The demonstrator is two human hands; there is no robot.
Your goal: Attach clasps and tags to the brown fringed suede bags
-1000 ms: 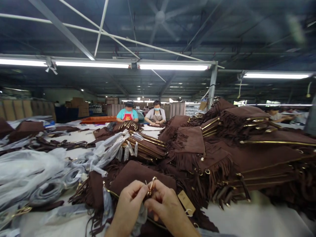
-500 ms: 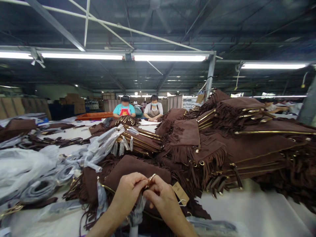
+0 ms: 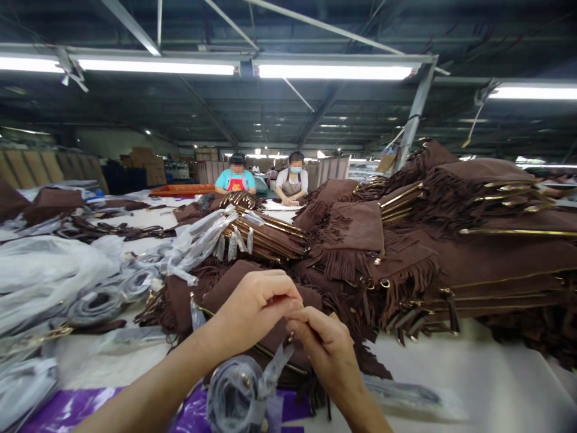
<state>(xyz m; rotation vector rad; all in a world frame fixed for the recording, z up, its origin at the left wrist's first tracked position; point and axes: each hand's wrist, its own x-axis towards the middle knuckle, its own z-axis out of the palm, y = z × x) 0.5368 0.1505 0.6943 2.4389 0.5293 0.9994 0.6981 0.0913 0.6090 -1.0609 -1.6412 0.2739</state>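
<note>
Both my hands pinch a small gold clasp (image 3: pixel 301 311) above the brown fringed bag (image 3: pixel 234 285), left hand (image 3: pixel 256 307) and right hand (image 3: pixel 327 346) fingers clamped together; I judge the plastic-wrapped strap (image 3: pixel 238 391) could snag and slip free.

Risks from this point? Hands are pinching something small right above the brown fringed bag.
1. Both hands, left hand and right hand, pinch a tiny piece that is hidden; a slip could drop it into the brown fringed bag or its fringe.
2. The plastic-wrapped strap hangs loose below and might snag.
3. The tall bag stack leans close by and could slide.
</note>
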